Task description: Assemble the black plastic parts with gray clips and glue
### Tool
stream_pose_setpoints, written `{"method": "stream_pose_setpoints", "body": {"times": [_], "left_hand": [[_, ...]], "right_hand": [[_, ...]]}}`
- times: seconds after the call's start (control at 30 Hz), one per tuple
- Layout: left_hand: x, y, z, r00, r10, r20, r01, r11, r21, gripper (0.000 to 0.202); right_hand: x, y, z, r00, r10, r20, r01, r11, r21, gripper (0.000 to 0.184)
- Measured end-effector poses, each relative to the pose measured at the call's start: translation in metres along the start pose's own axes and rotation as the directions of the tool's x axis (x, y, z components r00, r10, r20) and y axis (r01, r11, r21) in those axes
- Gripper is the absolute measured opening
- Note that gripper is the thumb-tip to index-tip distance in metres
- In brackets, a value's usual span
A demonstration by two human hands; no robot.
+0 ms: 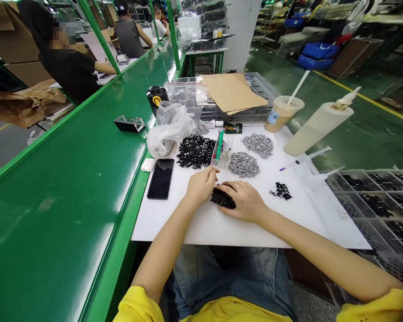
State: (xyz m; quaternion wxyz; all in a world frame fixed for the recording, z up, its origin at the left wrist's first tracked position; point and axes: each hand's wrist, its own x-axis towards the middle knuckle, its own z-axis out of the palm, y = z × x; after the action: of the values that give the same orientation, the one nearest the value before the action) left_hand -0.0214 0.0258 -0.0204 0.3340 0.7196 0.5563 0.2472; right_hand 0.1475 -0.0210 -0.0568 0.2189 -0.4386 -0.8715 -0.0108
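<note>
My left hand (pixel 201 183) rests on the white board (pixel 195 223) with its fingers curled, touching a small heap of black parts (pixel 221 199). My right hand (pixel 243 199) lies over the same heap, fingers bent down onto it. What either hand pinches is hidden. Just beyond my hands lie a large pile of black parts (pixel 195 151), a clear box of tools (pixel 222 154), and two piles of grey parts (pixel 243 164) (pixel 258 144). A few black parts (pixel 280 191) lie to the right.
A black phone (pixel 160 178) lies at the board's left edge beside the green conveyor belt (pixel 70 179). A plastic bag (pixel 169 129), an iced drink cup (pixel 282 112), a squeeze bottle (pixel 317 125) and a syringe (pixel 305 157) stand around. Trays of black parts (pixel 379 205) are right. Other people work at left.
</note>
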Motion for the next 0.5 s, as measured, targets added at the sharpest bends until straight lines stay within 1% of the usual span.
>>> {"method": "stream_pose_setpoints", "body": {"times": [0.17, 0.27, 0.37, 0.43, 0.5], "left_hand": [[0.0014, -0.0004, 0.0001, 0.999, -0.005, -0.052, 0.003, 0.999, -0.04, 0.034], [0.0021, -0.001, 0.0008, 0.998, -0.01, -0.058, 0.007, 0.998, -0.057, 0.034], [0.0026, -0.0023, 0.0013, 0.999, -0.016, -0.049, 0.012, 0.997, -0.071, 0.034], [0.003, -0.0038, 0.0018, 0.999, -0.006, -0.046, 0.003, 0.998, -0.068, 0.034], [0.0037, -0.0055, 0.0027, 0.999, 0.005, -0.046, -0.008, 0.998, -0.056, 0.034]], "right_hand": [[-0.0028, 0.0034, -0.0015, 0.996, -0.041, -0.085, 0.042, 0.999, 0.002, 0.045], [-0.0038, 0.0053, -0.0042, 0.991, -0.055, -0.12, 0.059, 0.998, 0.029, 0.044], [-0.0037, 0.007, -0.0064, 0.989, -0.055, -0.136, 0.068, 0.993, 0.092, 0.043], [-0.0032, 0.0081, -0.0072, 0.989, -0.041, -0.142, 0.062, 0.987, 0.149, 0.041], [-0.0026, 0.0095, -0.0076, 0.989, 0.025, -0.148, 0.011, 0.97, 0.241, 0.041]]}}
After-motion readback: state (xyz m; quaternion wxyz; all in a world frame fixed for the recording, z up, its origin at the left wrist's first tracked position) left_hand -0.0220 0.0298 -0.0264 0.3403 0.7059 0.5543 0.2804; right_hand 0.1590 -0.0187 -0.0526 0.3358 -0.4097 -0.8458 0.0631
